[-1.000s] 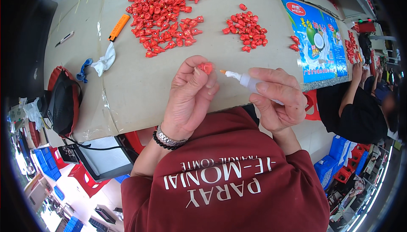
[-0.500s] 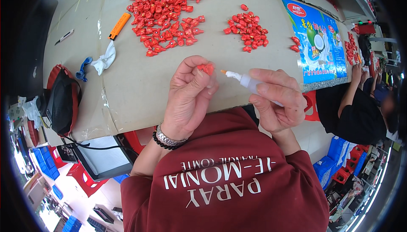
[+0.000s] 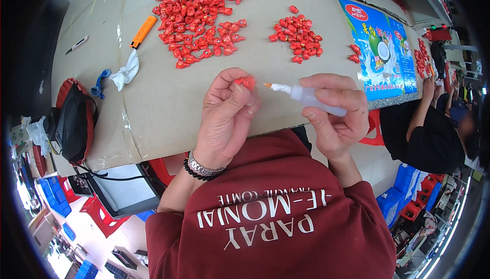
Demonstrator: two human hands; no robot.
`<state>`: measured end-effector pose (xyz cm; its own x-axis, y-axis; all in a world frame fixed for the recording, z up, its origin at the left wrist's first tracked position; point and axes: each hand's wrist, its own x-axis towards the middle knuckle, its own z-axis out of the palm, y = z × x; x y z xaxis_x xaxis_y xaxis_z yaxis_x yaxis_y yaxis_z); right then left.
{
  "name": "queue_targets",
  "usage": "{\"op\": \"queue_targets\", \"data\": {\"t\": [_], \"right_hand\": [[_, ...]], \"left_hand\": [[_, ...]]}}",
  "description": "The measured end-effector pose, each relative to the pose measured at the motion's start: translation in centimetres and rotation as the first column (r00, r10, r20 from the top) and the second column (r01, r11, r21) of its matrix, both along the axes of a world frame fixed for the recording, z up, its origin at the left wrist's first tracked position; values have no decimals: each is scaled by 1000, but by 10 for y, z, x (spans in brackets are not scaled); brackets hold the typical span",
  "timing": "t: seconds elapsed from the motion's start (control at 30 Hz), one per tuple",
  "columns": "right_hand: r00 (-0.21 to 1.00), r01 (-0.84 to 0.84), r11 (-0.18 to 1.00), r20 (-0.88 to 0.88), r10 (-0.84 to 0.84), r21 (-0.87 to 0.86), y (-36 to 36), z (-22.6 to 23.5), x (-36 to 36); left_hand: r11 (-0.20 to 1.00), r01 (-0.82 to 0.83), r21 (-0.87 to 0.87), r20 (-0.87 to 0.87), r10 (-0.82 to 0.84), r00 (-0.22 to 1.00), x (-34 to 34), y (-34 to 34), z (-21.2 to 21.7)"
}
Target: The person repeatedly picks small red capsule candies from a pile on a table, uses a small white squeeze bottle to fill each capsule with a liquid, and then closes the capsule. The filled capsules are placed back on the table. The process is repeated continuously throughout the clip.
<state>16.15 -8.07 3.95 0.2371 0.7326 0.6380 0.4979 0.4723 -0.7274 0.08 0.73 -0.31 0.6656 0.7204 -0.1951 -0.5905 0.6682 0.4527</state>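
Between the thumb and fingers of my left hand (image 3: 228, 106) is a small red plastic piece (image 3: 247, 82). My right hand (image 3: 338, 109) grips a translucent squeeze bottle (image 3: 315, 99) with a white wrapped neck and a thin orange-tan tip. That tip points left at the red piece, with a short gap between them. Beyond my hands lie a large heap of similar red pieces (image 3: 196, 11) and a smaller pile of them (image 3: 301, 36) to its right.
An orange box-cutter-like tool (image 3: 144, 31), a white cloth (image 3: 126, 71) and a black bag (image 3: 76, 121) lie at the left. At the right is a blue printed sheet (image 3: 383, 49) with a few red pieces on its edge. Another person (image 3: 429, 131) sits farther right.
The bottle has tilted and shifted slightly left in my right hand, showing more of its body. My left hand has moved a little left, with the red piece still held.
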Motion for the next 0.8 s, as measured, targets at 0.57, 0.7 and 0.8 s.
{"op": "queue_targets", "data": {"t": [0.57, 0.7, 0.8], "right_hand": [[993, 60, 998, 97, -60, 11, 0, -2, 4], [995, 48, 998, 84, -51, 36, 3, 0, 0], [995, 56, 998, 84, -58, 21, 4, 0, -5]], "left_hand": [[1000, 2, -23, 10, -1, 1000, -1, 0, 1], [1000, 3, -22, 16, -3, 1000, -1, 0, 0], [1000, -4, -26, 6, 4, 1000, -1, 0, 1]]}}
